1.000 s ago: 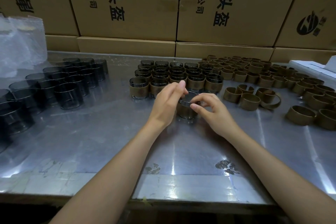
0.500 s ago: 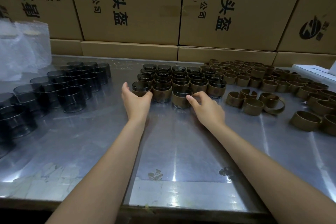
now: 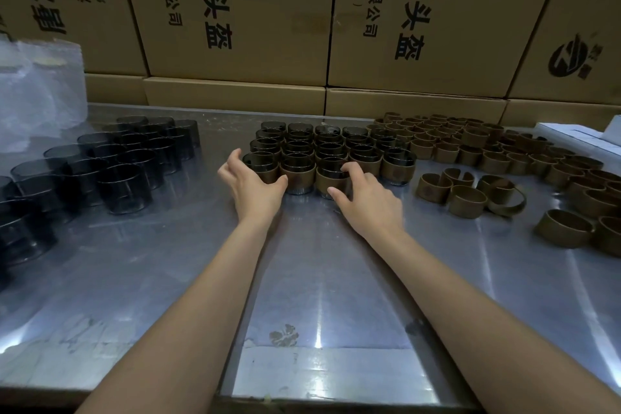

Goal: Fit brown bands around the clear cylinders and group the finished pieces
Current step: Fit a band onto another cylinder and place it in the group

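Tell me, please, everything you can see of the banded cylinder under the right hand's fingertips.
The banded cylinder is a short, dark-tinted clear cup, seemingly glass or plastic, standing upright with its mouth open upward. A brown band wraps its lower wall, leaving the rim bare. It stands in the near row of the finished group on the metal table, close against its neighbours. The right hand curls its fingertips over the near side; the left hand does not touch it.
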`<state>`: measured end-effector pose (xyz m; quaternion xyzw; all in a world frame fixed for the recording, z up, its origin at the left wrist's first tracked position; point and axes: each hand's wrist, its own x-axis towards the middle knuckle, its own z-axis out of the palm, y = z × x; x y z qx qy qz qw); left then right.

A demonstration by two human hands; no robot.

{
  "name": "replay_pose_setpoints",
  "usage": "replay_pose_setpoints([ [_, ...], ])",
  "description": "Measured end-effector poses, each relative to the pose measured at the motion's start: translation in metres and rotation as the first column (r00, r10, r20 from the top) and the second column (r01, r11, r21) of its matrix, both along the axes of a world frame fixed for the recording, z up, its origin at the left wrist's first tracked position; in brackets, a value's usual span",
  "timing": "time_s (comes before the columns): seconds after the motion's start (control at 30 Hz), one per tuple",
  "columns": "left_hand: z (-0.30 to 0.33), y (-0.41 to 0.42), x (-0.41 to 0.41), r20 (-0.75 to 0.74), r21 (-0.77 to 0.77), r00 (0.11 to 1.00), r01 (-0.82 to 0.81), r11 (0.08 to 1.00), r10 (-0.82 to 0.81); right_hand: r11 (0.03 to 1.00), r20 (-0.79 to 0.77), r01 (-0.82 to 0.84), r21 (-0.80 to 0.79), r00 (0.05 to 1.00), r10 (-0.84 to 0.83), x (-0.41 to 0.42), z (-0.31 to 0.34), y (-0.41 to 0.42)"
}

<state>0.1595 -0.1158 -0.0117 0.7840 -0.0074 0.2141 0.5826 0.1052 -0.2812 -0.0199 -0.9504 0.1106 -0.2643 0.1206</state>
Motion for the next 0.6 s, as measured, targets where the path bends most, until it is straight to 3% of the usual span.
replay_pose_setpoints([
  [0.2,0.000,-0.002,0.001,0.008,0.015,1.000,0.028,0.999,-0.028,0.996,0.036,0.023,-0.088,0.999,-0.020,0.003,-0.001,0.001],
  [0.43,0.002,-0.001,-0.002,0.008,0.010,0.999,0.041,0.999,-0.041,0.996,0.048,0.073,-0.052,0.996,-0.070,0.001,-0.001,0.002],
  [0.6,0.004,0.003,-0.010,0.008,-0.006,0.999,0.047,0.999,-0.047,0.996,0.146,0.090,0.010,0.985,-0.091,-0.011,0.004,0.007],
])
